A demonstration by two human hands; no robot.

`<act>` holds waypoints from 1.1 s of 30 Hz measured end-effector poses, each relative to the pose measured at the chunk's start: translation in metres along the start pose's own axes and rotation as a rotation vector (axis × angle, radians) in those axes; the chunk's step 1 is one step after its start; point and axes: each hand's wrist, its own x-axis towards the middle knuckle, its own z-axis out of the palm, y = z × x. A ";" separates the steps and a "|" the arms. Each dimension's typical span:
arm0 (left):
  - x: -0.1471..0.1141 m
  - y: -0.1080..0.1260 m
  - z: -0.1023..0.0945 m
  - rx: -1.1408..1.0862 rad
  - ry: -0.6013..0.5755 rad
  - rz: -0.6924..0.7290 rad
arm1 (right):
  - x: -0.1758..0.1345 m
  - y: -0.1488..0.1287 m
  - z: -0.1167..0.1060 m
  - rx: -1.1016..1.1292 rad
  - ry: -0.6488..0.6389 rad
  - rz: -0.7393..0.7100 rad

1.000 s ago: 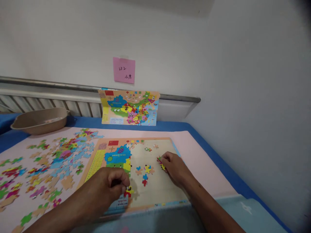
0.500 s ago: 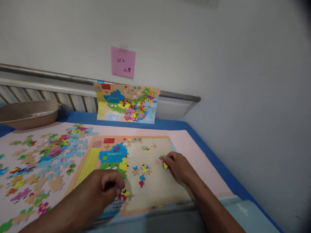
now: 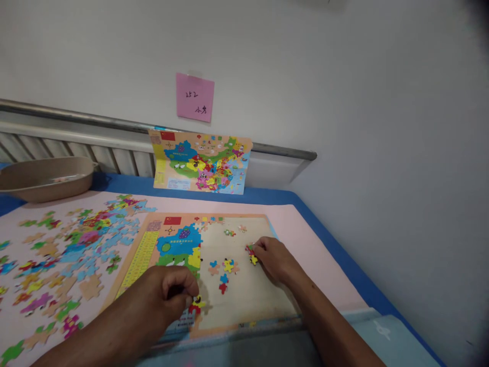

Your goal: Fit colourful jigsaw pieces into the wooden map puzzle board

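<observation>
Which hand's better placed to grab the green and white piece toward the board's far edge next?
Probably the right hand: it is nearer the green and white piece, though it appears to pinch a multicoloured piece. The left hand is farther off, by a red and yellow piece.

Left hand (image 3: 158,300): thumb and forefinger pinch a yellow-and-red puzzle piece (image 3: 196,309) over the lower part of the filled map section (image 3: 183,242). Right hand (image 3: 274,256): fingers on a red-and-yellow piece (image 3: 253,259), right half of the puzzle board (image 3: 263,300); piece partly hidden. Between the hands, loose on bare board: a peach piece with blue top (image 3: 213,269), a mostly yellow one (image 3: 228,265), a blue-and-red one (image 3: 223,284). Left of board: a spread of mixed pieces (image 3: 89,237) on a pink sheet (image 3: 282,216). Behind: printed map (image 3: 206,160) standing below a pink note (image 3: 194,98); tan basin (image 3: 46,191) far left.
</observation>
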 end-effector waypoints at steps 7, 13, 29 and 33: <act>-0.001 0.002 -0.002 0.028 -0.030 0.009 | -0.002 0.006 0.000 0.042 -0.100 0.015; -0.002 0.005 -0.002 0.021 -0.007 0.017 | -0.023 -0.003 -0.002 -0.051 -0.102 -0.051; -0.001 -0.005 0.001 0.026 -0.006 0.032 | -0.026 0.006 -0.006 -0.120 -0.087 -0.189; 0.000 -0.005 0.001 0.025 -0.003 0.041 | -0.025 0.004 -0.003 -0.165 -0.078 -0.168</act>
